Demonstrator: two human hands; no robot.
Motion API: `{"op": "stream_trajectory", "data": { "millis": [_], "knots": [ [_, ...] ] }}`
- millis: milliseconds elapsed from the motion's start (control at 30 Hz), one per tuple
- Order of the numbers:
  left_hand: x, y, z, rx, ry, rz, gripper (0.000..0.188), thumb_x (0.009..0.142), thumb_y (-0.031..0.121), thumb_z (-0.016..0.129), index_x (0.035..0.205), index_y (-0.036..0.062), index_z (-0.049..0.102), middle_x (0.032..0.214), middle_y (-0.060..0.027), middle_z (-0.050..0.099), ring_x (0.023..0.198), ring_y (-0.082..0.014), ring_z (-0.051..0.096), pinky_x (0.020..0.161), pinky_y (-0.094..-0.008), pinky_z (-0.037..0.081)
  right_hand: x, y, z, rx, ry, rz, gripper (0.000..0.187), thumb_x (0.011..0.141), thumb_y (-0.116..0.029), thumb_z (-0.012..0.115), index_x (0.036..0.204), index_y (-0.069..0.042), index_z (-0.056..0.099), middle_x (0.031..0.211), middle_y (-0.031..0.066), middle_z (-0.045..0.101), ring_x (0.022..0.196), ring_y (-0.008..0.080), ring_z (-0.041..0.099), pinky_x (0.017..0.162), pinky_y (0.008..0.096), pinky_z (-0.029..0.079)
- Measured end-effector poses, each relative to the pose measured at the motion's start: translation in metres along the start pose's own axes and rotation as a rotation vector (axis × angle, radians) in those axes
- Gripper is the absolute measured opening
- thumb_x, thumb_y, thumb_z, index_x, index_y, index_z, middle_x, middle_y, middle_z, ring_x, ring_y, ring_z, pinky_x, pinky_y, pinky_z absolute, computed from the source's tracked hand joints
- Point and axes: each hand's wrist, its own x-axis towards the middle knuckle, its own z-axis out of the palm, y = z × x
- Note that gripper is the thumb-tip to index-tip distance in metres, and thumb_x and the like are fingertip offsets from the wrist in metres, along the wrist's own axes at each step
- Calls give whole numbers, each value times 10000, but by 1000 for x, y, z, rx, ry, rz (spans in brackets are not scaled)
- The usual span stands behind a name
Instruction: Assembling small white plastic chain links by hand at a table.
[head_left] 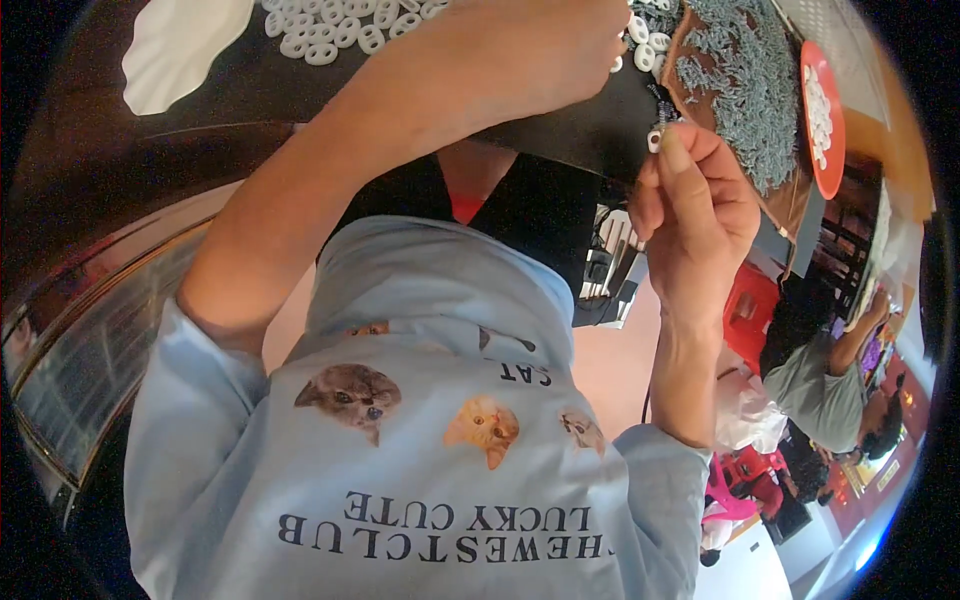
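Note:
My right hand [695, 195] pinches a small white oval piece [655, 141] with a hole in it, between thumb and fingertips. A dark, thin screw-like part [662, 105] rises just above that piece; whether the two are joined cannot be made out. Across the dark tabletop [560, 135] reaches my left arm. My left hand [560, 55] is at the top edge beside several loose white oval pieces [645, 45]. Its fingers are mostly hidden behind the back of the hand and cut off by the frame.
More white two-holed pieces [345, 30] lie at the top, near a white wavy-edged dish [180, 50]. A heap of grey-blue screw-like parts [745, 85] covers a brown sheet [690, 70] at right. Beyond it is a red tray [835, 165] with white pieces. Another person [825, 395] sits at far right.

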Motion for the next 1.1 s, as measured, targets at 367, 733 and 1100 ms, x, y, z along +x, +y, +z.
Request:
{"op": "stream_trajectory", "data": {
  "millis": [367, 733, 1100],
  "knots": [
    [-70, 22, 15, -343, 268, 125, 160, 850, 51, 548, 988, -20, 585, 814, -137, 575, 705, -232, 576, 615, -298, 456, 6, 5, 8, 148, -56, -6, 154, 911, -127, 553, 942, 23, 561, 702, 28, 563, 481, 54, 431, 438, 181, 347],
    [-80, 13, 27, -641, 354, 103, 136, 845, 5, 572, 976, -27, 591, 843, -88, 580, 726, -149, 553, 636, -244, 438, -4, 9, 26, -83, -92, -15, 152, 901, -152, 583, 901, 0, 589, 676, 0, 556, 520, 28, 443, 461, 161, 348],
    [-85, 13, 22, -1094, 119, -175, 135, 919, 128, 514, 942, 7, 569, 704, 33, 513, 630, -26, 453, 562, -177, 368, 6, -6, 18, -254, -215, -67, 110, 887, -94, 590, 948, -3, 594, 743, -37, 541, 662, 18, 460, 561, 157, 375]
  ]
}}
